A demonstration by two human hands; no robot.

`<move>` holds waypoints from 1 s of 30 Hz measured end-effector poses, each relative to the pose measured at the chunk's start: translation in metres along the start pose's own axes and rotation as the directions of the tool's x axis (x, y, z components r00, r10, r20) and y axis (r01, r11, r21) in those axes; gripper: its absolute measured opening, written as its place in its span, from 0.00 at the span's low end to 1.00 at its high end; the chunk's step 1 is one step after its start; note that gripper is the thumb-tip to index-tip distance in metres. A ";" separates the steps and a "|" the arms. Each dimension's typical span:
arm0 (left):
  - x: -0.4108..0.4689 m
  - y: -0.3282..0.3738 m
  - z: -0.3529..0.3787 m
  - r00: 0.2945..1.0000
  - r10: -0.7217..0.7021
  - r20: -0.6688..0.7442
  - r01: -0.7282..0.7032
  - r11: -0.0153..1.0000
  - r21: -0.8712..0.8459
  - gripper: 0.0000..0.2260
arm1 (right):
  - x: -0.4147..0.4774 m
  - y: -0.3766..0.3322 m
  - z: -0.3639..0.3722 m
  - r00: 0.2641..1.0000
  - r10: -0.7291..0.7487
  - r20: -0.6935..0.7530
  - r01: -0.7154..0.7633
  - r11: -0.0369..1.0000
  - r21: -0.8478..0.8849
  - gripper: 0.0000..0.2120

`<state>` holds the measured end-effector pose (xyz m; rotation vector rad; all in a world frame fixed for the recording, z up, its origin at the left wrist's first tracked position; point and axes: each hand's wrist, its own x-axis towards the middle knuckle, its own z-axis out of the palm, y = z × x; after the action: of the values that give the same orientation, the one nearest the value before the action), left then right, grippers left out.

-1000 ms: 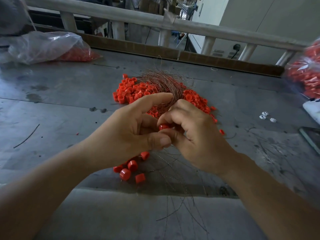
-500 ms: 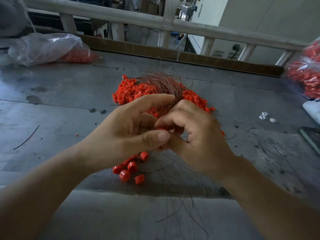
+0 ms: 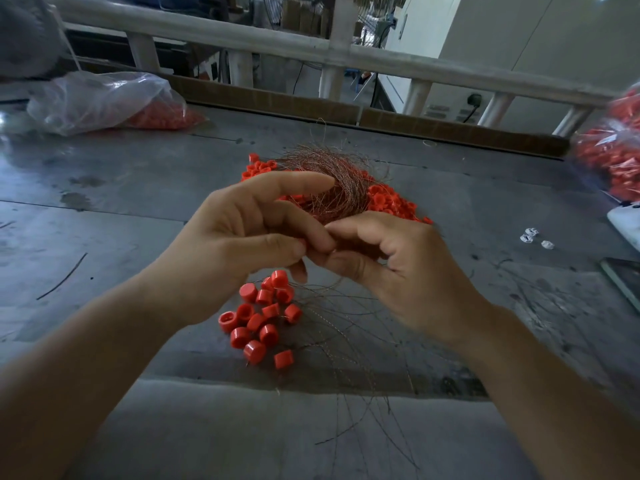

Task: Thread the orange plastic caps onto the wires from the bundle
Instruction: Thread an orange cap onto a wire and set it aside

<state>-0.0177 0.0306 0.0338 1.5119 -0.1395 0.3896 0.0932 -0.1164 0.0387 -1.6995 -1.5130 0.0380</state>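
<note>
Though largely hidden, orange cap (image 3: 302, 242): sliver pinched in left hand (image 3: 235, 244) grip.
Right hand (image 3: 401, 268) grip: thumb and forefinger closed on thin wire (image 3: 332, 286).
Threaded caps (image 3: 263, 317): short cylinders, clustered on counter (image 3: 104, 220) below grip.
Wire bundle (image 3: 332, 181): coppery tangle beyond grip.

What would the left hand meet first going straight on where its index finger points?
Probably the wire bundle: the left hand points its index finger right and away, the tip overlapping the bundle in view. The hand seems raised off the table, so it might pass over; depth is unclear.
</note>
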 end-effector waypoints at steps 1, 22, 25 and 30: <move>0.000 0.000 -0.001 1.000 0.001 -0.014 -0.001 1.000 0.007 0.22 | 0.000 0.001 -0.002 1.000 0.001 0.001 -0.001 1.000 -0.025 0.10; 0.004 -0.001 -0.022 0.972 -0.191 -0.140 0.237 0.789 0.566 0.21 | 0.002 0.014 -0.022 0.888 0.366 0.279 -0.251 0.893 -0.372 0.11; 0.003 -0.002 -0.021 0.979 -0.195 -0.061 0.184 0.711 0.679 0.18 | 0.001 0.013 -0.021 0.845 0.392 0.364 -0.244 0.888 -0.390 0.08; 0.006 -0.007 -0.021 0.971 -0.190 -0.144 0.237 0.699 0.675 0.04 | 0.001 0.012 -0.021 0.790 0.422 0.445 -0.230 0.877 -0.422 0.08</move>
<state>-0.0131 0.0525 0.0280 2.2313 0.2720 0.3110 0.1145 -0.1259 0.0456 -2.3758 -1.6494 0.4912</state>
